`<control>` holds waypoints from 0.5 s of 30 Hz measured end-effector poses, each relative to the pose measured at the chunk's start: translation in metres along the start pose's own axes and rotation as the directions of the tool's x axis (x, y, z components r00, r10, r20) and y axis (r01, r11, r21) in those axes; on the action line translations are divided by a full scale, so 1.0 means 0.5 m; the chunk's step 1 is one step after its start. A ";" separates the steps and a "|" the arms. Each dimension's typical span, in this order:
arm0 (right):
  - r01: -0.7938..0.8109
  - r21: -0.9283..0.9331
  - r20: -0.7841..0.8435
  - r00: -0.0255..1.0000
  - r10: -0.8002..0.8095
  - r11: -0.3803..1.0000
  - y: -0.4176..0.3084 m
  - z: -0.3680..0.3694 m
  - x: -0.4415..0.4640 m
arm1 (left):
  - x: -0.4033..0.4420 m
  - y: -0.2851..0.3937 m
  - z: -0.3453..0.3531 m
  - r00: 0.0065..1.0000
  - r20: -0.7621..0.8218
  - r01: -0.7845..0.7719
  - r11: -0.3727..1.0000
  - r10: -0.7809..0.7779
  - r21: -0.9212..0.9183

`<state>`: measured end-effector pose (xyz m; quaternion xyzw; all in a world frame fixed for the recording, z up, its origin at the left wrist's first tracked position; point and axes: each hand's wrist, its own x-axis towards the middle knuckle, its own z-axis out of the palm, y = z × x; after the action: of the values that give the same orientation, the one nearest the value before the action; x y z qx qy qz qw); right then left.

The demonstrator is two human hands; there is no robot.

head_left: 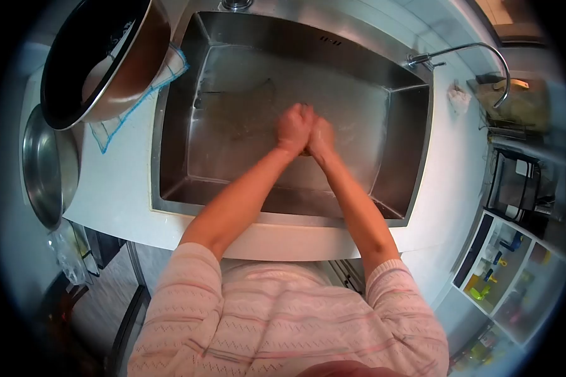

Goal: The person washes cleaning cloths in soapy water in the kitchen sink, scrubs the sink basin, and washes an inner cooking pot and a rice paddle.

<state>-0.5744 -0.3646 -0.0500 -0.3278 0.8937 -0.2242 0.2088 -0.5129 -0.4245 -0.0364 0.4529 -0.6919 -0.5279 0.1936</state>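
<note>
My left hand (293, 131) and my right hand (321, 134) are pressed together above the middle of a stainless-steel sink (233, 81). The fingers of both are curled closed against each other. A small dark patch shows under the wrists, but whatever lies between the palms is hidden. Below them, the sink floor looks wet and carries faint brownish marks.
A large dark-lined pot (135, 75) stands at the left on a blue-edged cloth (116, 129). Beside it leans a metal basin (41, 163). A curved faucet (500, 53) rises at the right rear corner. White shelving (487, 301) is at the lower right.
</note>
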 end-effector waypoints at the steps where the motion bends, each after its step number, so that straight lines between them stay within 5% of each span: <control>1: -0.055 0.063 -0.044 0.997 0.058 0.996 -0.010 -0.001 -0.011 | 0.019 0.002 -0.020 0.991 0.043 0.134 0.984 -0.130 -0.115; 4: -0.155 0.492 0.005 0.984 0.176 0.856 0.033 -0.009 -0.005 | 0.051 -0.018 -0.026 0.895 0.268 0.446 0.714 -0.356 -0.540; 5: -0.279 0.653 0.136 0.958 0.253 0.704 0.025 -0.037 -0.006 | 0.054 -0.021 -0.029 0.851 0.367 0.524 0.549 -0.376 -0.651; 7: -0.505 0.814 0.423 0.855 0.300 0.289 0.026 -0.105 -0.007 | 0.060 -0.024 -0.038 0.840 0.456 0.541 0.489 -0.293 -0.684; 8: -0.538 0.729 0.489 0.842 0.228 0.422 0.069 -0.104 -0.003 | 0.061 -0.021 -0.042 0.832 0.496 0.553 0.455 -0.250 -0.698; 11: -0.398 0.802 0.410 0.909 0.075 0.446 0.114 -0.110 -0.005 | 0.060 -0.016 -0.048 0.812 0.531 0.582 0.399 -0.242 -0.709; 15: -0.389 0.884 0.357 0.919 0.166 0.258 0.070 -0.131 0.027 | 0.050 -0.023 -0.028 0.780 0.552 0.622 0.273 -0.294 -0.734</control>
<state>-0.6353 -0.3325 -0.0187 -0.0001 0.6107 -0.6293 0.4807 -0.5105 -0.4533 -0.0472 0.3725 -0.1606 -0.9050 0.1282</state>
